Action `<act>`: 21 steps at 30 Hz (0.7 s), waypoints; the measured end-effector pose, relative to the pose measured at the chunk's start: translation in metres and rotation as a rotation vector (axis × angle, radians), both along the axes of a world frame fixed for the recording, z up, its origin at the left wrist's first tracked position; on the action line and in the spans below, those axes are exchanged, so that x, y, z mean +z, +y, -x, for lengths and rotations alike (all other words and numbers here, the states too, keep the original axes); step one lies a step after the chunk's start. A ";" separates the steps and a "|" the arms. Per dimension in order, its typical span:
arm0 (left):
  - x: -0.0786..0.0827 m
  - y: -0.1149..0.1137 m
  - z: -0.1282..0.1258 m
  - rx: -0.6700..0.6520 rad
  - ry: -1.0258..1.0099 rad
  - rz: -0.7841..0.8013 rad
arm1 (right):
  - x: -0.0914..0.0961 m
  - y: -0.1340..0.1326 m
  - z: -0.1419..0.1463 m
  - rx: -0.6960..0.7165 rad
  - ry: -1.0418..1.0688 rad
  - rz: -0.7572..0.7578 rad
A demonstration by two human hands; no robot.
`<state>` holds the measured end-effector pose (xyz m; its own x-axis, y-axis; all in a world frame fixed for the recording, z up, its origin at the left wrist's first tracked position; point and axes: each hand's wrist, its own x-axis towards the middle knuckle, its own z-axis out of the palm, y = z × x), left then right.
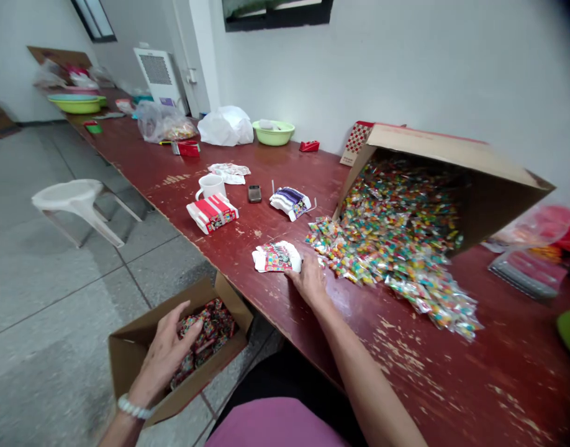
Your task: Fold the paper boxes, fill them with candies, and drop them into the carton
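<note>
My left hand (171,347), with a beaded bracelet at the wrist, hovers over an open cardboard box (126,360) below the table's edge. Its fingers are spread and nothing shows in them. Small dark multicoloured packets (215,326) lie inside that box. On the red table my right hand (312,280) rests beside a fanned stack of small printed cartons (276,256), thumb at the stack's right edge and fingers apart. Clear packets of colourful candy (382,230) spill toward this hand from a large cardboard carton (494,192) lying on its side.
Behind the stack are a red-and-white carton bundle (212,213), a purple carton bundle (289,202), a white mug (211,185) and a small dark device (254,194). A green basin (273,133) stands near the wall. A white stool (71,195) is on the floor at left.
</note>
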<state>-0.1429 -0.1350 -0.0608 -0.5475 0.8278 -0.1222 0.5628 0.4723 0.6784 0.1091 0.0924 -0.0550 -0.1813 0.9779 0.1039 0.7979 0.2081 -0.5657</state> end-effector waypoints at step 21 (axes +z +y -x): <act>0.047 0.198 -0.074 -0.718 0.485 -0.290 | 0.004 0.002 -0.006 0.057 0.165 0.012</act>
<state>-0.0688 0.0631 -0.0140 0.1738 0.9517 0.2529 0.9100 -0.2534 0.3281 0.1155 0.0946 -0.0515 -0.2179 0.9679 0.1249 0.6808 0.2425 -0.6912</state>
